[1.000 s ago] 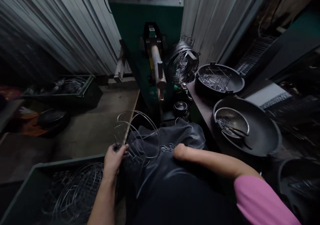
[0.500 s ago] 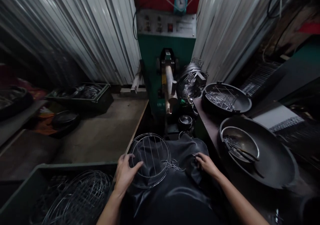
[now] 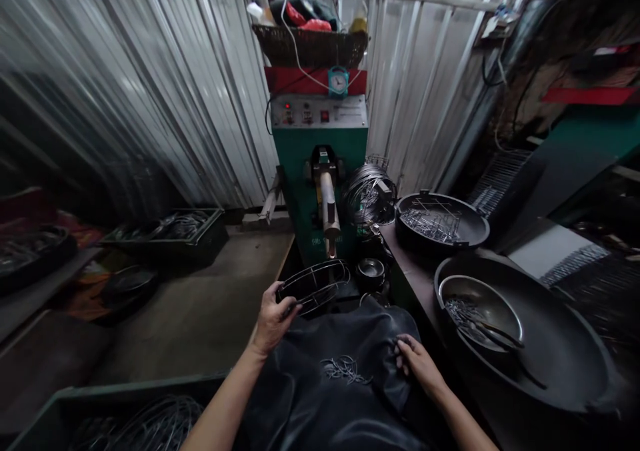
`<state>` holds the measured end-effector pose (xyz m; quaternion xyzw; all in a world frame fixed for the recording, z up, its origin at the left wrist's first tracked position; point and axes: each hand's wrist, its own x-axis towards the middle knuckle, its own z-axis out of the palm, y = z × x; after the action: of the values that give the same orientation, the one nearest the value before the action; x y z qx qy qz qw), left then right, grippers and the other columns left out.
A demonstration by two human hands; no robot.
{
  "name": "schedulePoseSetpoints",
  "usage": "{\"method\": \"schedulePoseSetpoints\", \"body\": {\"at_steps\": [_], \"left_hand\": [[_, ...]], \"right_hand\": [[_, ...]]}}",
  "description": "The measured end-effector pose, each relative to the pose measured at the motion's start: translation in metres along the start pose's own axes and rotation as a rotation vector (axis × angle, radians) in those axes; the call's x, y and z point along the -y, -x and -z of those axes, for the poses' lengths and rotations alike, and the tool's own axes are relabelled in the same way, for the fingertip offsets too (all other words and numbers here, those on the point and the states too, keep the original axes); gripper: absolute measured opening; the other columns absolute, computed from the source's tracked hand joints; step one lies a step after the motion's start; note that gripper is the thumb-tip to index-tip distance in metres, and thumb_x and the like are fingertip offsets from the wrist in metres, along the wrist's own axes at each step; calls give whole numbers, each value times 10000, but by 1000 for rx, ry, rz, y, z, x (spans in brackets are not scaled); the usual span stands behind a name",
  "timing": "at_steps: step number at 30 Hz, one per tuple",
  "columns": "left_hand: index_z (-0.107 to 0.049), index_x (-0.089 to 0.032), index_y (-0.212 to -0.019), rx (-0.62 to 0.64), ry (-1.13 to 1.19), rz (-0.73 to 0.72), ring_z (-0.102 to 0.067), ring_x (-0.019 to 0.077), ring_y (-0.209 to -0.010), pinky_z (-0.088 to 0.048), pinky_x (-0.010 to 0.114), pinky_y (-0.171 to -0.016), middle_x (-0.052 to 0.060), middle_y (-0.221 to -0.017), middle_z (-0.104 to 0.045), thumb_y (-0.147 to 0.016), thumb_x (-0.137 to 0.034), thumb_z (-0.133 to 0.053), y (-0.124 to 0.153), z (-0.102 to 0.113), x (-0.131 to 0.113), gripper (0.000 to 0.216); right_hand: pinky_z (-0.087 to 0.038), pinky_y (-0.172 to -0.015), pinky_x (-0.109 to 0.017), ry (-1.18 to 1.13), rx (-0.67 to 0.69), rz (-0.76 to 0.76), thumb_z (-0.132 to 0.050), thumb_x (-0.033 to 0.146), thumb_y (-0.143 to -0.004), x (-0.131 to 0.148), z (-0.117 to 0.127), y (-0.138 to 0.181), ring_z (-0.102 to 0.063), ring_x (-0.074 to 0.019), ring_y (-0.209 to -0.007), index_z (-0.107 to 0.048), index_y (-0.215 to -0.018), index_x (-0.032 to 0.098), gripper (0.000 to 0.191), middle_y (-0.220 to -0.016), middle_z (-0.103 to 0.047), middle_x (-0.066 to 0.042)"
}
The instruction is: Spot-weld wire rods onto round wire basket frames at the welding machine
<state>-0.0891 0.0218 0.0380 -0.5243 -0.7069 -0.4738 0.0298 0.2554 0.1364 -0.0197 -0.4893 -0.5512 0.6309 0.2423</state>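
My left hand (image 3: 273, 319) grips a round wire rack (image 3: 314, 281) by its left edge, thumb on the near side. Tilted up off my lap, the rack shows its two rings nearly edge-on, just below the tip of the machine's metal arm (image 3: 330, 211). A dark apron (image 3: 305, 397) covers my lap, and a small heap of bent wire pieces (image 3: 345, 369) lies on it. My right hand (image 3: 417, 364) is over the apron's right side with thumb and fingers pinched together; whatever is between them is too small to make out.
Ahead stands a green machine (image 3: 295, 154) with a switch panel. On the right are a pan of wire parts (image 3: 480, 227) and a large pan (image 3: 560, 344) holding a metal bowl (image 3: 517, 317). A wire coil (image 3: 357, 197) is beside the machine; a green crate (image 3: 55, 404) is at lower left.
My left hand has lifted the wire rack from my lap and tilted it forward toward the machine. The right hand stays near the same spot, still pinched. My view has tipped upward.
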Motion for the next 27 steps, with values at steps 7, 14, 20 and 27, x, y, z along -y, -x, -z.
{"method": "schedulePoseSetpoints", "body": {"at_steps": [7,14,20,27], "left_hand": [[-540,-216,-927,-245,175,200,-475,259,-1087,-357,415,-969,95,-1074,-492,-558,-398,-749,-9,-22,22,462],[-436,-192,-1183,-301,428,591,-531,157,-774,-473,295,-700,29,-918,-515,-438,-382,-812,-7,-30,28,855],[-513,-189,-1100,-237,496,588,-514,125,-758,-452,280,-753,4,-881,-505,-478,-361,-798,-1,-35,39,706],[-493,-210,-1068,-157,751,605,-560,125,-786,-468,285,-771,1,-861,-538,-495,-303,-789,11,-43,42,652]], "right_hand": [[-322,-352,-179,-64,-20,1,-571,532,-615,0,-3,-1,-496,-84,-431,-519,-845,176,427,-641,-551,31],[-399,-431,-219,-143,-160,76,-617,521,-626,15,8,-5,-523,-105,-481,-557,-853,162,430,-699,-606,-17],[-439,-481,-242,-133,-212,97,-627,514,-637,18,5,-15,-579,-150,-557,-565,-866,168,419,-692,-617,-21],[-424,-442,-230,-163,-229,80,-632,540,-617,10,-2,-19,-576,-142,-528,-548,-848,172,443,-664,-594,-5]]}}
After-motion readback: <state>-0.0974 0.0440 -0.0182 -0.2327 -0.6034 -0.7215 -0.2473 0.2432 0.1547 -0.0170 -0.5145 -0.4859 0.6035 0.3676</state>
